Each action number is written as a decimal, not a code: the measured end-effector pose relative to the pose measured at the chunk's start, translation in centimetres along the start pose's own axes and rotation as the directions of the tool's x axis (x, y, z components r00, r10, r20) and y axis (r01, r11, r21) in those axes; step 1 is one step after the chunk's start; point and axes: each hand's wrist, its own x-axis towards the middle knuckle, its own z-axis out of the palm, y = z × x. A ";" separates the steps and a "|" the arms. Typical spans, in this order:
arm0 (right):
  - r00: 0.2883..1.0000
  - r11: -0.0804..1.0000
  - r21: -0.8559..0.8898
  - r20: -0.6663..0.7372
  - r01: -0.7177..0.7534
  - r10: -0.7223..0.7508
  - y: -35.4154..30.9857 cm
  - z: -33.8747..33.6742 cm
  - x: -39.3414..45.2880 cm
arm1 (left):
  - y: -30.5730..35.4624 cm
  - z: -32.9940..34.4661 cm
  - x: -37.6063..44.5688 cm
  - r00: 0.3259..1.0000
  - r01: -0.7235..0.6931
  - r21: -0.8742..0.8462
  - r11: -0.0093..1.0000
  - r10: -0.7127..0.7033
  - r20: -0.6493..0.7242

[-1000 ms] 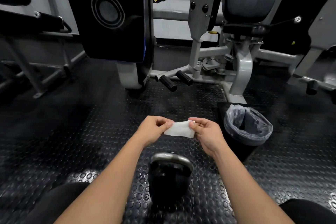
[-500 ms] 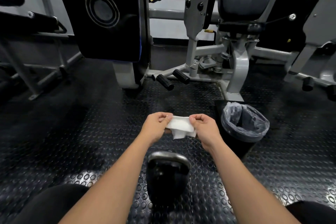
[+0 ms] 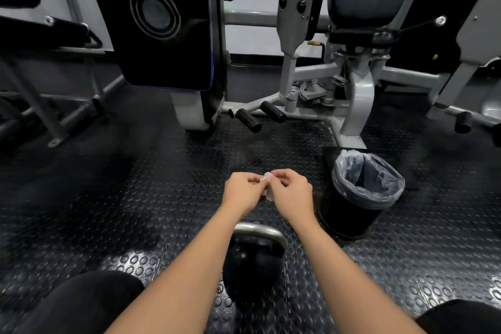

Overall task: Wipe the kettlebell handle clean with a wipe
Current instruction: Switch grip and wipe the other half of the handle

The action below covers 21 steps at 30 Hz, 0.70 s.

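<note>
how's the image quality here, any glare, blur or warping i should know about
Head view: wide-angle warping bows the gym machine frames at the edges; the light is dim, with glare patches on the studded floor and a bright sheen on the kettlebell handle; the kettlebell's black body is lost in shadow; the wipe between the left hand and right hand is slightly soft.

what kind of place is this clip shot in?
Most likely a gym floor. A kettlebell stands on studded black rubber flooring, and padded weight machines with grey steel frames line the far side. A lined waste bin stands nearby.
</note>
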 end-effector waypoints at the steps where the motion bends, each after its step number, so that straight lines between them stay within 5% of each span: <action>1: 0.999 0.998 0.059 0.036 -0.027 0.025 -0.1 0.1 0.1 | 0.1 -0.3 0.0 1.000 0.006 -0.049 0.999 -0.005 0.015; 4: 0.988 0.975 0.208 0.145 -0.079 0.049 -0.2 0.2 0.1 | -0.1 -1.0 0.1 1.000 -0.011 -0.132 0.991 0.015 0.027; 7: 0.974 0.982 0.173 0.225 -0.070 0.030 0.3 0.3 -0.1 | -0.7 -1.5 0.5 1.000 -0.010 -0.122 0.993 0.009 -0.008; 12: 0.982 0.969 0.216 0.168 -0.124 0.088 2.2 -0.4 0.4 | -2.2 -2.6 1.3 0.997 0.035 -0.010 0.999 -0.035 -0.074; 21: 0.929 0.928 -0.177 0.117 -0.329 0.352 11.1 1.5 -1.0 | -8.5 -3.7 1.2 0.984 0.103 0.204 0.974 -0.069 -0.165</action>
